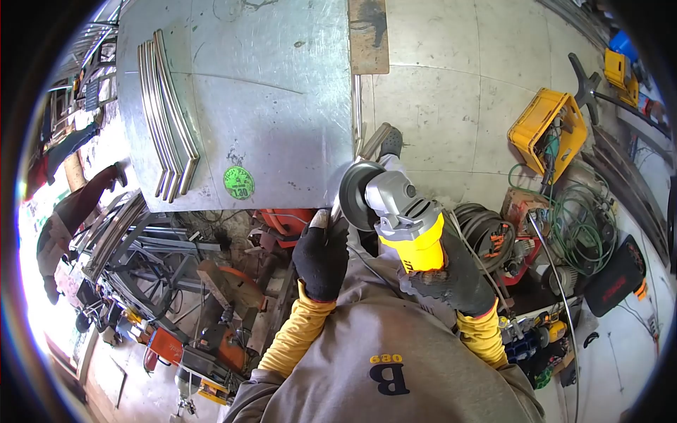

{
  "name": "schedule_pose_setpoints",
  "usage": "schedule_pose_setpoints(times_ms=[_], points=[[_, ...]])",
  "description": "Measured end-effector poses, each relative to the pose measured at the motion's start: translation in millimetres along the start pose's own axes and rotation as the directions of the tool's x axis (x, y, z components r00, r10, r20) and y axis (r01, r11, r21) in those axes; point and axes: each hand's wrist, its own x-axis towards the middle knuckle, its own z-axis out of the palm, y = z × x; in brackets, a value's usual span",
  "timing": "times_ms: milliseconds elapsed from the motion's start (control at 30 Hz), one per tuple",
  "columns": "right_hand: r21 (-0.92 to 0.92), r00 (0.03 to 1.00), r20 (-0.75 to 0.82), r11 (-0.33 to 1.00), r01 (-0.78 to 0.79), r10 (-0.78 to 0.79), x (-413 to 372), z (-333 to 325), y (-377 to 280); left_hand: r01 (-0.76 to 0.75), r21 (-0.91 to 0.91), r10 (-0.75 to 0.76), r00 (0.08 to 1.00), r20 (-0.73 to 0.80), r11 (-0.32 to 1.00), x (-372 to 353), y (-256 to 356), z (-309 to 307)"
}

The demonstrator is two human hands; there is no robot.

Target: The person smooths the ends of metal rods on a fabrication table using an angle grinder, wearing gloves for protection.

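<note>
Sheet metal covers the surface (282, 134), with bent tubes (159, 116) on its left part and a green round sticker (239, 183) beside them. The gloved left hand (321, 261) has its fingers closed around a metal bar (376, 141). Above the bar is the disc of an angle grinder (405, 211), gripped by the gloved right hand's (462, 278) fingers; disc contact is unclear. A yellow crate (539, 127) stands farther right.

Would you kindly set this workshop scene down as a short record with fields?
Left hand: black glove, gripping a metal bar
Right hand: dark glove, holding a yellow-and-gray angle grinder
Grinder disc: close beside the bar; contact unclear
Metal surface: bent metal rods at left, green round mark near the edge
Yellow crate: at right, holding cables
</note>
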Motion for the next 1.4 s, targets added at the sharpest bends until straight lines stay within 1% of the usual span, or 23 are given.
schedule_pose_setpoints(times_ms=[33, 133, 167, 233, 267, 333, 367, 433, 467, 533, 567, 633, 767, 833, 867, 933, 967, 1033, 1133, 1267, 1333, 1367, 1400], points=[[0.101, 0.999, 0.015, 0.994, -0.049, 0.047, -1, 0, 2, 0.001, -0.001, -0.001, 1.0, 0.0, 1.0, 0, 1, -1], [0.125, 1.0, -0.015, 0.992, -0.019, 0.021, 0, 0, -3, -0.011, 0.045, 0.011, 1.0, -0.005, 0.999, 0, 4, -1], [0.123, 1.0, -0.014, 0.992, -0.019, 0.021, 0, -1, -6, -0.017, 0.029, 0.017, 1.0, -0.017, 0.999, -1, 2, 0], [0.014, 0.998, 0.009, 0.998, -0.065, 0.065, -3, -3, -10, -0.021, 0.012, 0.021, 0.999, -0.031, 1.0, -1, 2, 1], [0.011, 0.998, 0.009, 0.998, -0.065, 0.065, -2, -3, -12, -0.036, 0.009, 0.036, 0.999, -0.04, 0.999, -1, 2, 1], [0.143, 0.991, 0.03, 0.981, -0.13, 0.127, -2, -2, -13, -0.048, 0.005, 0.048, 0.998, -0.049, 0.999, -1, 1, 2], [0.142, 0.991, 0.03, 0.981, -0.131, 0.128, -3, -2, -13, -0.065, 0.008, 0.065, 0.996, -0.064, 0.998, -2, 0, 2], [0.307, 0.949, 0.063, 0.898, -0.314, 0.31, -4, -3, -11, -0.081, 0.011, 0.082, 0.994, -0.079, 0.997, -1, 1, 3], [0.307, 0.949, 0.063, 0.898, -0.314, 0.31, -4, -4, -12, -0.082, 0.015, 0.083, 0.993, -0.09, 0.997, -1, 4, 2], [0.178, 0.974, 0.021, 0.958, -0.227, 0.227, -5, -6, -15, -0.081, 0.02, 0.083, 0.991, -0.102, 0.997, 1, 11, 0], [0.177, 0.974, 0.022, 0.958, -0.227, 0.226, -6, -9, -11, -0.073, 0.02, 0.074, 0.992, -0.098, 0.997, 1, 14, -1], [0.086, 0.962, 0.114, 0.962, -0.26, 0.25, -10, -14, -2, -0.063, 0.021, 0.064, 0.993, -0.094, 0.998, 2, 19, -4], [0.062, 0.973, 0.095, 0.974, -0.216, 0.21, -14, -13, -6, -0.068, 0.004, 0.068, 0.995, -0.07, 0.998, 1, 20, -5], [0.172, 0.958, 0.065, 0.942, -0.287, 0.28, -16, -12, -7, -0.077, 0.017, 0.078, 0.994, -0.074, 0.997, 0, 17, -4], [0.173, 0.958, 0.065, 0.942, -0.287, 0.28, -16, -12, -5, -0.083, 0.024, 0.084, 0.994, -0.068, 0.996, 0, 15, -5], [0.053, 0.993, 0.036, 0.992, -0.113, 0.111, -15, -11, 0, -0.089, 0.031, 0.091, 0.994, -0.061, 0.996, 0, 14, -5], [0.053, 0.993, 0.036, 0.992, -0.113, 0.111, -16, -11, 5, -0.096, 0.048, 0.099, 0.993, -0.069, 0.994, 0, 14, -4], [0.081, 0.982, 0.034, 0.979, -0.186, 0.184, -20, -11, 13, -0.103, 0.064, 0.108, 0.991, -0.076, 0.993, -1, 13, -3], [0.017, 0.981, 0.064, 0.982, -0.186, 0.184, -14, -15, 8, -0.097, 0.085, 0.103, 0.992, -0.076, 0.992, -1, 12, -3], [0.055, 0.98, 0.073, 0.981, -0.188, 0.184, -8, -13, 0, -0.102, 0.094, 0.11, 0.99, -0.087, 0.99, -1, 13, -3], [0.002, 0.987, 0.072, 0.99, -0.142, 0.141, -7, -14, 3, -0.106, 0.107, 0.116, 0.989, -0.094, 0.989, -2, 11, -1], [0.001, 0.987, 0.073, 0.99, -0.142, 0.142, -7, -14, -1, -0.103, 0.108, 0.114, 0.988, -0.1, 0.989, -2, 9, 0], [0.023, 0.979, 0.085, 0.982, -0.186, 0.183, -5, -15, -9, -0.101, 0.11, 0.113, 0.988, -0.106, 0.989, -3, 9, 1]])
